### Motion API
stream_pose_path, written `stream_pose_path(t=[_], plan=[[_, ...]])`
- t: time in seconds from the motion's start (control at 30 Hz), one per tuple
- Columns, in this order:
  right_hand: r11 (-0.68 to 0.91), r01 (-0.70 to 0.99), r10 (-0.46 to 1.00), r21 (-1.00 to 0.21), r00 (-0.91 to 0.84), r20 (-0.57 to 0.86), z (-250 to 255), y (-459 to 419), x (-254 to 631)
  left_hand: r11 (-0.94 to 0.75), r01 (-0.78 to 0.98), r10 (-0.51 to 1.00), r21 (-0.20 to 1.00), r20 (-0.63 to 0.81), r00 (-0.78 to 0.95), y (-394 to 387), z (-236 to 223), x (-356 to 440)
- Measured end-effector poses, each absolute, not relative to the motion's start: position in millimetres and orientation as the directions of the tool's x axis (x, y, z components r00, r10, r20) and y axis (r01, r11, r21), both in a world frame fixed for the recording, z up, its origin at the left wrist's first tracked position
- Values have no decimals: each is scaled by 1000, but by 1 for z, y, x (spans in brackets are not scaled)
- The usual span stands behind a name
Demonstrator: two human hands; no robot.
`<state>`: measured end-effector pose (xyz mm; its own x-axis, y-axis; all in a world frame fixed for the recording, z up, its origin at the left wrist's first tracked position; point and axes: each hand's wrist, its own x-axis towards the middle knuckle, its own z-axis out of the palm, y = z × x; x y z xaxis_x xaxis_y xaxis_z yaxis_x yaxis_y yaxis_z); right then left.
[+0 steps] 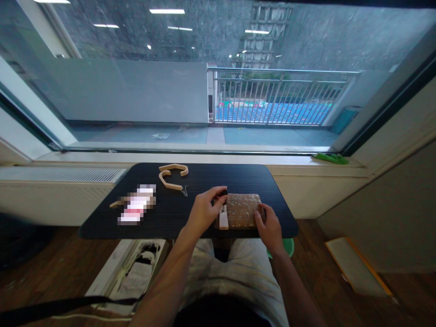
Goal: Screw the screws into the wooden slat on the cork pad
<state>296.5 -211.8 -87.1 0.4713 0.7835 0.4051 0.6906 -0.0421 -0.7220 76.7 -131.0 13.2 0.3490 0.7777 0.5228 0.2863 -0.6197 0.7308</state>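
Observation:
A brown, speckled rectangular block (242,211) lies near the front edge of the black table, with a light wooden strip (223,217) along its left side. My left hand (205,206) is at its upper left corner, thumb and fingertips pinched on a small black piece (224,192) that I cannot make out further. On the right edge of the block rests my right hand (270,223), thumb on top and fingers curled round the side, gripping it. Two curved wooden pieces (170,186) and several small screws (184,190) lie farther back on the table.
A pixelated flat item (138,205) and a small wooden piece (116,204) are at the table's left. Below stands an open white box (136,272) with cables. A green bin (289,246) is under the right side. A green cloth (330,158) lies on the windowsill.

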Motion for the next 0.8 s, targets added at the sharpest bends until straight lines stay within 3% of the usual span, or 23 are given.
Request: stream_pose_path(t=[0.3,0.8], plan=[[-42,694,785,-718,468,406,-87,-212,297,-600,277,787,750,491,373,-132,17,76],[-46,689,784,-723,474,402,-87,-212,297,-440,130,834,888,351,425,-125,15,77]])
